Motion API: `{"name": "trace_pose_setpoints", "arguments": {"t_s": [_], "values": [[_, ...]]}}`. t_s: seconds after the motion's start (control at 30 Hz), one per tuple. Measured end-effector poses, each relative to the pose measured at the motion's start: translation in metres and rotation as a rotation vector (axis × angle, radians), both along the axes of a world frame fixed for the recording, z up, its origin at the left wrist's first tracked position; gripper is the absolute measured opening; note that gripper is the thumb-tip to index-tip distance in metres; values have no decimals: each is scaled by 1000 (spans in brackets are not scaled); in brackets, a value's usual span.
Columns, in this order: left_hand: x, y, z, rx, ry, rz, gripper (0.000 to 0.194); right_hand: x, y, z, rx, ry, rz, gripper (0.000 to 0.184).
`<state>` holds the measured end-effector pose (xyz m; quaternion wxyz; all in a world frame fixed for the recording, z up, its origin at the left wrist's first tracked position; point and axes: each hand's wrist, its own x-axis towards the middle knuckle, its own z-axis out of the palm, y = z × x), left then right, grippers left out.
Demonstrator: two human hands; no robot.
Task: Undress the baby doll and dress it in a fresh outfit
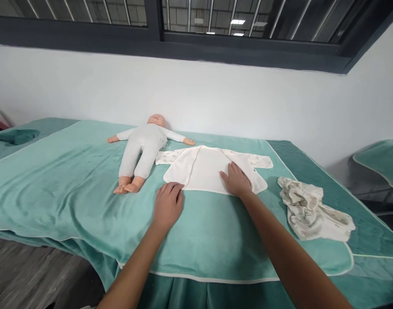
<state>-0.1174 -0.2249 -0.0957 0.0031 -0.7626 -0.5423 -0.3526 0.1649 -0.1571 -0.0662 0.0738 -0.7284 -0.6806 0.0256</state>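
A small white baby top (207, 171) lies spread open on the green blanket, its front panels folded out and its patterned sleeves stretched to both sides. My right hand (237, 179) rests flat on the right part of the top, thumb apart from the fingers. At the lower left edge of the top, my left hand (169, 204) lies palm down on the blanket, its fingertips touching the hem. Neither hand appears to grip the cloth. To the left, a baby doll (146, 139) in a white outfit lies on its back with its arms spread.
A crumpled patterned baby garment (312, 210) lies to the right on the green blanket (77, 171). Behind the bed is a white wall (119, 86) beneath a dark barred window frame (196, 47). Another green-covered surface (383, 161) stands at the far right.
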Motion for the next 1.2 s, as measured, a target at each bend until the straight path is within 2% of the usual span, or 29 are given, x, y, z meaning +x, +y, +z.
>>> {"name": "trace_pose_setpoints", "arguments": {"t_s": [0.17,0.27,0.4,0.57,0.7,0.83,1.07,1.2], "values": [[0,0,0,-5,-1,5,27,-5,1,3,52,-48,167,56],[0,1,-2,-3,-2,7,27,-6,12,5,82,-69,240,54],[0,1,-3,2,-5,7,27,-4,39,1,104,-88,192,60],[1,1,-2,-2,-13,12,26,-1,75,-6,60,-85,110,66],[2,0,0,-9,-30,15,25,-2,91,-8,40,-79,76,68],[2,0,-2,-7,-34,11,25,-4,91,-7,58,-79,36,67],[1,1,-2,-6,-40,8,25,0,68,-8,184,-54,-219,67],[1,1,0,-16,-43,1,26,12,56,-9,188,14,-245,68]]}}
